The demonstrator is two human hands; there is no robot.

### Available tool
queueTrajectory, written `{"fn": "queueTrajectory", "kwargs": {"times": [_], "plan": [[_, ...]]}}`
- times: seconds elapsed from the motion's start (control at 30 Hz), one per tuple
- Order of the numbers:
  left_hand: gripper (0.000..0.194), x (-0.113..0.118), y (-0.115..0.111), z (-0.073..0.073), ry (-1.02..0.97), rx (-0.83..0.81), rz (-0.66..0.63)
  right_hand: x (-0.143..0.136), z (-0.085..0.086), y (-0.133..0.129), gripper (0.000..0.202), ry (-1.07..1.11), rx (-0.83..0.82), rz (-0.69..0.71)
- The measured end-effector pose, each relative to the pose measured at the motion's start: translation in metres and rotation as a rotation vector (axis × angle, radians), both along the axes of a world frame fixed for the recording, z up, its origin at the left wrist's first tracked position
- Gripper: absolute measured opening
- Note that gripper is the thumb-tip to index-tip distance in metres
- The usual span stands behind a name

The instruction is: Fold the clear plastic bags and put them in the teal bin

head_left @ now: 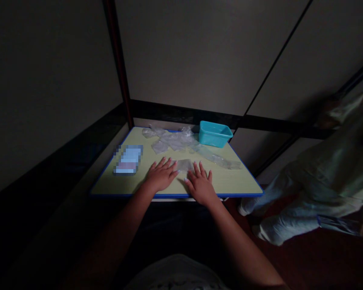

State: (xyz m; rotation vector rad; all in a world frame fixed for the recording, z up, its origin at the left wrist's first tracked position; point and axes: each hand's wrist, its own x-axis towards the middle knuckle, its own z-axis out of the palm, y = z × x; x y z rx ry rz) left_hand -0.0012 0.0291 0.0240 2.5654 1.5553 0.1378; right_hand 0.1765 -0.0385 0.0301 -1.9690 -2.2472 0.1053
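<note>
A small clear plastic bag [184,165] lies flat on the pale yellow table [157,186] between my hands. My left hand [161,175] rests palm down with its fingers spread, its fingertips at the bag's left side. On the other side, my right hand [201,183] also lies flat with fingers apart, touching or close to the bag's right edge. Beyond my hands is a loose heap of clear plastic bags [177,140]. A long clear plastic strip or bag [219,158] stretches across the table to the right.
A turquoise plastic basket [215,135] stands at the table's back right corner. At the left lies a blurred-out flat object [128,160], perhaps a phone. Walls stand behind and left of the table. Another person in light trousers [299,217] is at the right.
</note>
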Motion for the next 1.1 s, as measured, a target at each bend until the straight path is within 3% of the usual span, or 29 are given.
{"fn": "queueTrajectory", "kwargs": {"times": [0.5, 0.77, 1.1], "plan": [[0.055, -0.001, 0.002, -0.003, -0.01, 0.008, 0.0, 0.004, -0.002, -0.004, 0.054, 0.04, 0.021, 0.036], [0.055, 0.0, 0.001, -0.004, -0.009, 0.017, -0.002, 0.002, 0.004, -0.001, 0.046, 0.117, 0.227, 0.014], [0.053, -0.002, 0.002, -0.005, -0.005, 0.018, -0.009, -0.006, 0.004, 0.026, 0.058, 0.004, 0.015, 0.176]]}}
